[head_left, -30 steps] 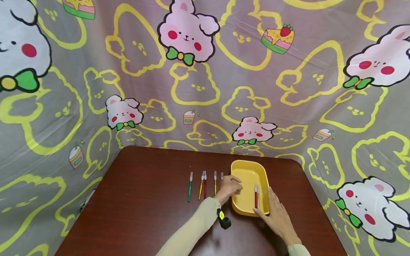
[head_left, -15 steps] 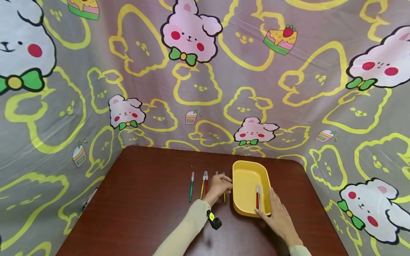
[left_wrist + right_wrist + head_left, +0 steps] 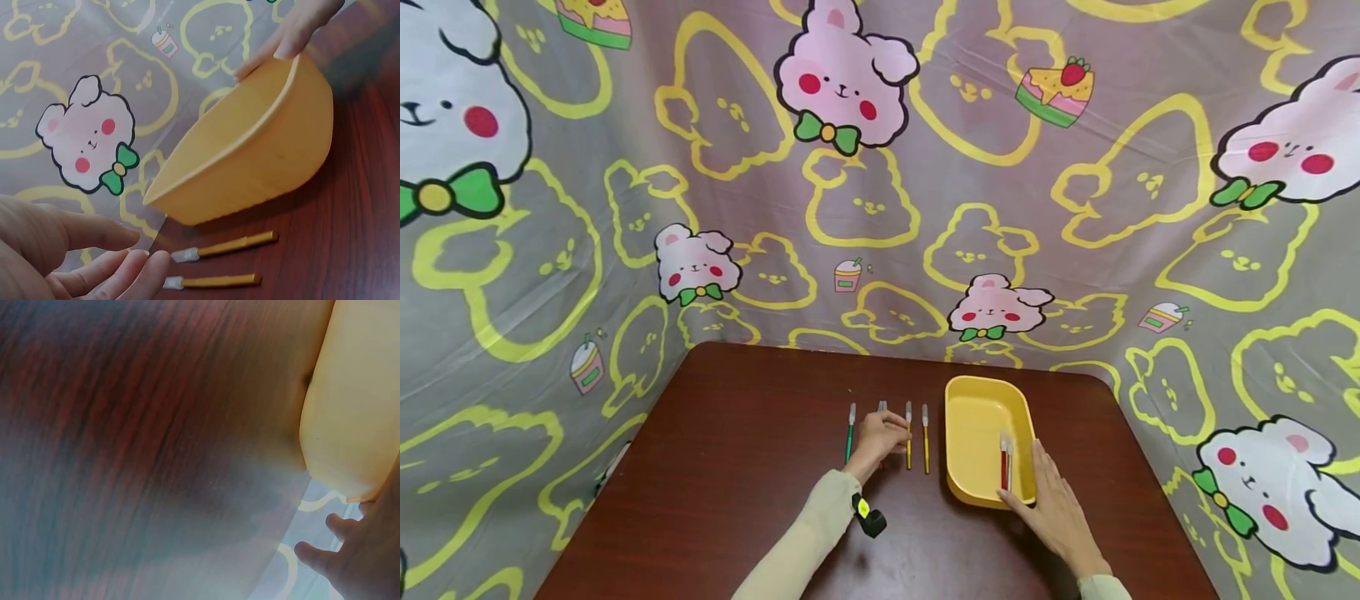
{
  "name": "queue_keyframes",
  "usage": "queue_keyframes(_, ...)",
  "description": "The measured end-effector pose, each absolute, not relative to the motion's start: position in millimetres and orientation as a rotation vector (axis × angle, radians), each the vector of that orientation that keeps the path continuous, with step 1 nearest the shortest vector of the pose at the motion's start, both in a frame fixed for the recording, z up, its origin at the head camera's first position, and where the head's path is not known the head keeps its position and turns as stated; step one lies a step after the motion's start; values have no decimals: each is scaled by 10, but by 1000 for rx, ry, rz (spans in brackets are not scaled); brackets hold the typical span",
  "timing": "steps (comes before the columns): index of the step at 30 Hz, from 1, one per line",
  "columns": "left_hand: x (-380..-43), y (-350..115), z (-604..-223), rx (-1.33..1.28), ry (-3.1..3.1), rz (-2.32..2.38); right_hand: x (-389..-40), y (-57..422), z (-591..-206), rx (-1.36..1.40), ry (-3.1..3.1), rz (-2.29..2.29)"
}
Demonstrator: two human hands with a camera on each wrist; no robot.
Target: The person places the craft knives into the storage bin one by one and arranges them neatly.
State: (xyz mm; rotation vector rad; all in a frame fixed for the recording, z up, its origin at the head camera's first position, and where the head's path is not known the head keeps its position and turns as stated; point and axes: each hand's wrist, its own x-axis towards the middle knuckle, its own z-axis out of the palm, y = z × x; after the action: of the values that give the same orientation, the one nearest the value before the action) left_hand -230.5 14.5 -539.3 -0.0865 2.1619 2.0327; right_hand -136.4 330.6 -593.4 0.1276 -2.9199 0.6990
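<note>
The yellow tray (image 3: 977,417), lower right, holds 2 pens (image 3: 1003,471); the right hand (image 3: 1060,508) rests straight-fingered on its rim, near the table's (image 3: 737,467) right edge. Lower centre, the left hand (image 3: 878,437), loosely bent, seemingly released, hovers beside 2 yellow pens (image 3: 926,446).

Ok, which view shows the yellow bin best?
Head: it looks down into the yellow bin, showing the pens inside. The left wrist view shows mostly its outer side; the right wrist view, only part of it.
</note>
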Motion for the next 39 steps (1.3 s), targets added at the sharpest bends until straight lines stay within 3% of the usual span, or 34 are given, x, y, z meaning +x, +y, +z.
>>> queue_keyframes(39,-2442,-621,-5796,-354,2369,1947,-1367,3321,-5957,114,-2928,705)
